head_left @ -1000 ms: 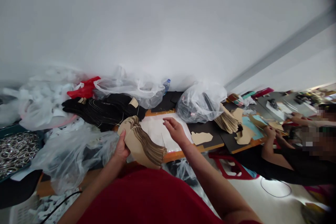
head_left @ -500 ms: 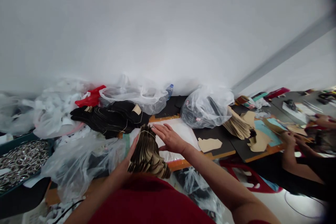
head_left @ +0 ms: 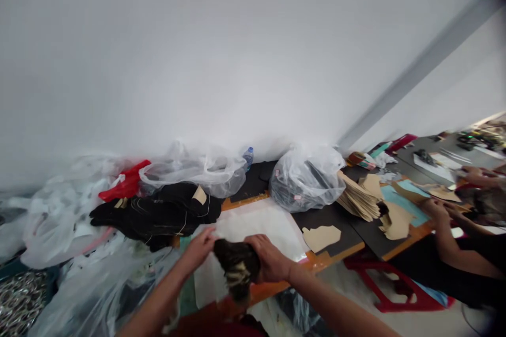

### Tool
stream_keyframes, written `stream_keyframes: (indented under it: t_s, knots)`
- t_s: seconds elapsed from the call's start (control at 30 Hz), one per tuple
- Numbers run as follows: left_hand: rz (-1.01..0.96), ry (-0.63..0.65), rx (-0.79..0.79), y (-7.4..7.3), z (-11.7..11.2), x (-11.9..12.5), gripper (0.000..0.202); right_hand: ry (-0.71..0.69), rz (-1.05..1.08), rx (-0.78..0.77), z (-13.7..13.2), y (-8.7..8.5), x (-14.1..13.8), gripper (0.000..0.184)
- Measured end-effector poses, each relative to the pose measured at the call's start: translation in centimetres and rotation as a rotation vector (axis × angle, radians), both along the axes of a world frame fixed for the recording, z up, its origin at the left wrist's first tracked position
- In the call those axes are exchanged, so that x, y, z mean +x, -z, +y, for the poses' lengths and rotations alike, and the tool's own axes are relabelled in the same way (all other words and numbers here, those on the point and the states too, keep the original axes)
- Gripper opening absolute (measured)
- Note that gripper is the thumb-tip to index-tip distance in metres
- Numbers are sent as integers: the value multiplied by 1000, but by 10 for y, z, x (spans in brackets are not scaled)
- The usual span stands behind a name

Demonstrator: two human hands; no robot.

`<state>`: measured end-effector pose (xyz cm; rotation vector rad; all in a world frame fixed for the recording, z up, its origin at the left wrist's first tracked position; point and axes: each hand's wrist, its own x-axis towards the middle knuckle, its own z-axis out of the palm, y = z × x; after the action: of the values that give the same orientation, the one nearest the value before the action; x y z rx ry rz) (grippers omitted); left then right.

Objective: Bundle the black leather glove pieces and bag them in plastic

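Note:
Both my hands grip a thick stack of tan cut pieces (head_left: 237,267), seen edge-on and blurred, low in the view above the table's near edge. My left hand (head_left: 200,248) closes on its left side. My right hand (head_left: 269,259) wraps round its right side. Under them lies a white sheet (head_left: 256,226) on the orange-edged table (head_left: 316,262). A bundle of black pieces tied with thread (head_left: 158,216) lies just beyond my left hand.
Clear plastic bags (head_left: 306,179) stand along the wall, with a red bag (head_left: 126,187) and a water bottle (head_left: 247,157). A loose tan piece (head_left: 321,237) and another tan stack (head_left: 359,200) lie right. Another person's hands (head_left: 437,208) work at far right. Metal rings (head_left: 18,308) fill a bin at left.
The stack has turned from flat-on to edge-on and dropped lower. My right hand, which hovered open over the sheet, has closed on the stack. The camera has tilted down.

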<state>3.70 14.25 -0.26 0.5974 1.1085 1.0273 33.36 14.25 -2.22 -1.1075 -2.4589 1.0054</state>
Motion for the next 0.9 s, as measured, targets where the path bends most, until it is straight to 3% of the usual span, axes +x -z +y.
stream_keyframes:
  t_s: [0.03, 0.1, 0.2, 0.23, 0.3, 0.4, 0.47, 0.53, 0.63, 0.7, 0.77, 0.83, 0.9]
  knots:
    - [97, -15, 36, -10, 17, -22, 28, 184, 57, -73, -9, 4, 10, 86]
    - [571, -123, 292, -38, 58, -73, 31, 504, 213, -243, -25, 9, 27, 83]
    - [1110, -393, 424, -81, 123, -133, 37, 801, 500, -437, -43, 12, 43, 81]
    - [1211, -406, 426, -93, 143, -142, 38, 847, 585, -495, -47, 12, 46, 80]
    - [1287, -278, 506, -107, 176, -137, 35, 900, 723, -622, -50, 13, 49, 75]
    - [1095, -23, 439, -110, 212, -86, 18, 958, 865, -751, -47, 13, 51, 71]
    - [970, 35, 334, -105, 230, -45, 14, 955, 930, -770, -42, 8, 56, 76]
    - [945, 86, 317, -105, 243, -10, 24, 949, 994, -749, -38, 0, 65, 84]
    - [946, 153, 377, -119, 250, 40, 21, 977, 1068, -704, -39, -13, 89, 91]
    - [896, 181, 453, -131, 242, 83, 12, 1003, 1065, -709, -44, -17, 111, 88]
    - [717, 257, 588, -137, 221, 137, 23, 1037, 1048, -722, -48, -18, 136, 82]
    - [532, 435, 730, -134, 190, 192, 27, 1059, 1036, -676, -48, -17, 159, 84]
    - [550, 576, 842, -124, 153, 231, 37, 1066, 1034, -583, -45, -18, 180, 95]
